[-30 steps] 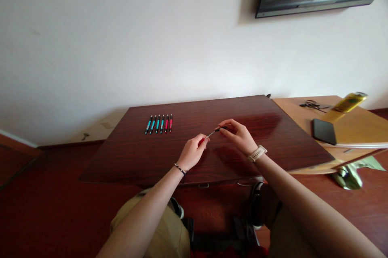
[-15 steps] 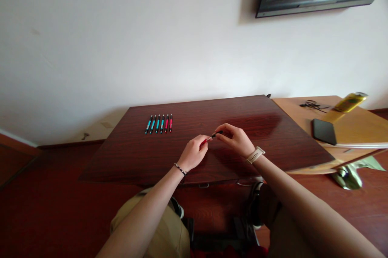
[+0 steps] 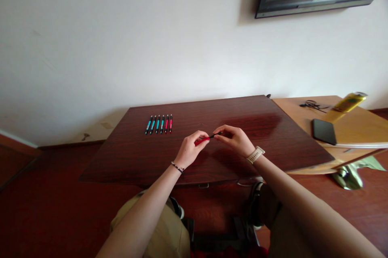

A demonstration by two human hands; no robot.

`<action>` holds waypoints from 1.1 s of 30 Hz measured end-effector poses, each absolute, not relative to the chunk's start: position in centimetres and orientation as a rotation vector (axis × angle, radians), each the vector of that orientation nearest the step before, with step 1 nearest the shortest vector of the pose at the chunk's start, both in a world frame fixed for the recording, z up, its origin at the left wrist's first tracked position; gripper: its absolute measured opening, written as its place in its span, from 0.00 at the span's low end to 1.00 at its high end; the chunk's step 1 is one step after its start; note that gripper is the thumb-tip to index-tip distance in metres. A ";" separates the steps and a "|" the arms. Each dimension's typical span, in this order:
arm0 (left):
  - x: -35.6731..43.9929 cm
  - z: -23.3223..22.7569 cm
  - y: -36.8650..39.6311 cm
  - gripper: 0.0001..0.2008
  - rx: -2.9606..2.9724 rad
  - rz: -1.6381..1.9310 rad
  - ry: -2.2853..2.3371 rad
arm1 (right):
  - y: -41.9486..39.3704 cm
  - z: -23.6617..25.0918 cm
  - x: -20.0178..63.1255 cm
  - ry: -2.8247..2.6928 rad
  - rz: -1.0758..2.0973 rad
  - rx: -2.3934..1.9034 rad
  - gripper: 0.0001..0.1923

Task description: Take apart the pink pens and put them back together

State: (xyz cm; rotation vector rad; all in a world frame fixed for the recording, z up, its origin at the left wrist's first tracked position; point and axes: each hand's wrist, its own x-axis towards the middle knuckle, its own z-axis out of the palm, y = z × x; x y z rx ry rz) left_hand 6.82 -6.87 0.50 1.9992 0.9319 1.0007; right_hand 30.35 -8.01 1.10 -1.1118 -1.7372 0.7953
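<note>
Pen halves closed together between both hands.
The left hand [image 3: 190,149] pinches the red barrel [image 3: 201,141]; the right hand [image 3: 235,140] pinches the black tip [image 3: 216,134]. The bare refill seen a second ago is now covered, so the halves appear joined. Up and left of the grip lie six pens [image 3: 159,124]: four blue, two red.

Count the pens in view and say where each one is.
7. Six lie in a row of pens at the table's far left: four blue, two red. One red pen is held between the left hand and right hand.
</note>
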 end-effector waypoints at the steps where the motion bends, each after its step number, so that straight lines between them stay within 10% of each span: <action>1: 6.8 0.6 -6.8 0.08 2.001 1.002 0.934 | -8.0 1.1 30.4 -1.736 0.805 -1.108 0.14; 33: 6.7 1.5 -7.1 0.07 2.058 0.987 0.891 | -8.4 1.2 30.0 -1.776 0.893 -1.170 0.23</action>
